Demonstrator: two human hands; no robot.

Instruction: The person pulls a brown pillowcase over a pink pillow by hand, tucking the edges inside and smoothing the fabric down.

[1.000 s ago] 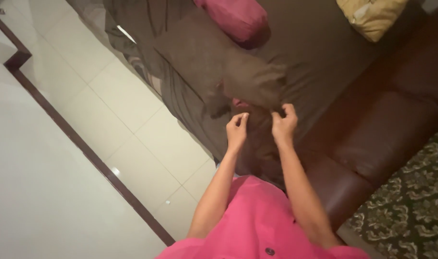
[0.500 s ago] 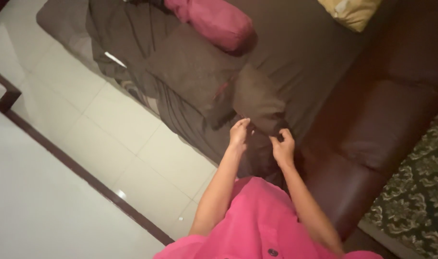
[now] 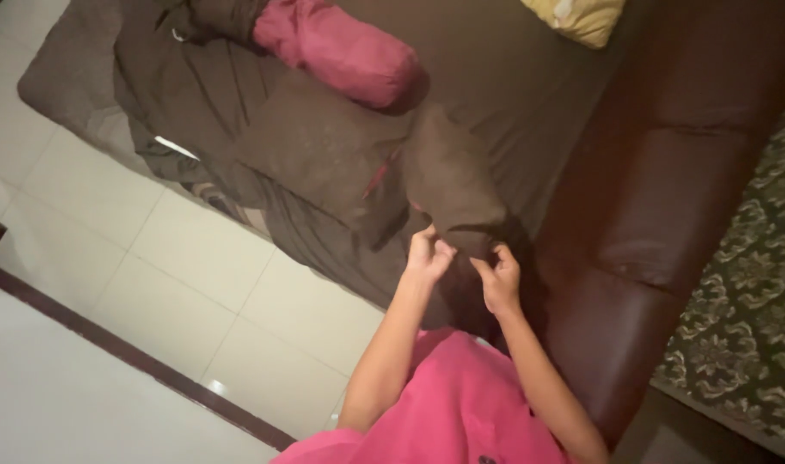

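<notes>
A brown pillowcase [image 3: 448, 180] with a cushion inside lies on the brown sheet [image 3: 530, 94] of a bed. My left hand [image 3: 427, 255] and my right hand [image 3: 499, 279] both pinch its near open end, a hand's width apart. A thin strip of pink shows at the case's left edge. A second flat brown pillow [image 3: 324, 155] lies just left of it.
A pink bolster [image 3: 341, 53] lies at the top, a yellow pillow [image 3: 577, 17] at the top right. A dark brown leather headboard [image 3: 668, 206] runs along the right, with patterned green wallpaper [image 3: 745, 326] beyond it. Pale floor tiles [image 3: 177, 266] lie to the left.
My hands have drawn closer together and taken hold of the pillowcase's near end. The view has tilted, so the bed slides left and down in the frame.
</notes>
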